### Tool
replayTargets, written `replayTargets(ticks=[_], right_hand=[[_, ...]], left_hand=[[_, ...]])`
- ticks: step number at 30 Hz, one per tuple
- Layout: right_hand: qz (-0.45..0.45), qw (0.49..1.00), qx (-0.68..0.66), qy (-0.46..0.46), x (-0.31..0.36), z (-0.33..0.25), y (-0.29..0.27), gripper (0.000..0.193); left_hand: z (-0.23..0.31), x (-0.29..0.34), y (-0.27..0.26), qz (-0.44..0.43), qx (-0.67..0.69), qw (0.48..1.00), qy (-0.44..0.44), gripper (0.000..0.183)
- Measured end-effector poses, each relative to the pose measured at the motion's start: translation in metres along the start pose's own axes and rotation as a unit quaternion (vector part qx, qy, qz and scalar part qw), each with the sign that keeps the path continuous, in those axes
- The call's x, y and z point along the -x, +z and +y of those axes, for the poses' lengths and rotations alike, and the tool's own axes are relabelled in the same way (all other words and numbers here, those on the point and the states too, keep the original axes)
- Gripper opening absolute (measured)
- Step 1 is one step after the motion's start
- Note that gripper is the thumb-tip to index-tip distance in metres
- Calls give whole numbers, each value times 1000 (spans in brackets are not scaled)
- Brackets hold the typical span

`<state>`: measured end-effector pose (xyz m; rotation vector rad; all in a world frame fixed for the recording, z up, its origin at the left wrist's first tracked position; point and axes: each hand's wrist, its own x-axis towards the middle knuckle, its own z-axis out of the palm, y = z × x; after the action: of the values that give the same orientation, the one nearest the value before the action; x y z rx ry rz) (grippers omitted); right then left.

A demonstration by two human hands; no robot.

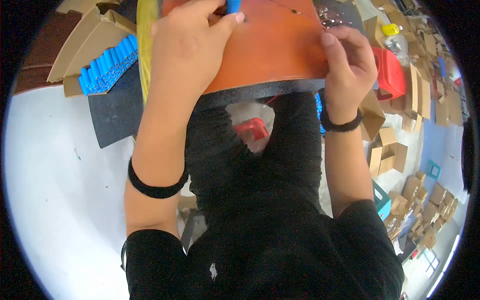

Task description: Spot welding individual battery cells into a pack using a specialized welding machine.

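Observation:
My left hand (192, 40) is closed around a blue cylinder (233, 6) that looks like a battery cell; the picture's top edge cuts it off. The thumb presses along its lower end, over an orange work mat (272, 55). At the mat's right edge, my right hand (350, 70) pinches the end of a thin wire (307, 16) between thumb and forefinger. The wire slants up and left over the mat, with a small dark bead-like part (294, 10) on it. Beside those fingertips lies a tangle of thin leads with small shiny ends (334, 19).
At the left, a cardboard box (82, 42) holds several blue cylinders (107, 65). A yellow strip (144, 50) runs along the mat's left side. A red plastic stool (391, 75), open cartons (387, 152) and a yellow bottle (391, 29) stand at the right.

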<state>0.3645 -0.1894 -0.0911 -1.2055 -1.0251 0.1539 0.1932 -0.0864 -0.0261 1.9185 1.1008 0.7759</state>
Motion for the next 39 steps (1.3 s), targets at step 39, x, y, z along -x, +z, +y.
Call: replayTargets(ticks=[39], right_hand=[[-171, 960, 218, -24, -47, -48, 42, 10]], left_hand=[[-35, -13, -4, 8, -126, 975, 182, 31]])
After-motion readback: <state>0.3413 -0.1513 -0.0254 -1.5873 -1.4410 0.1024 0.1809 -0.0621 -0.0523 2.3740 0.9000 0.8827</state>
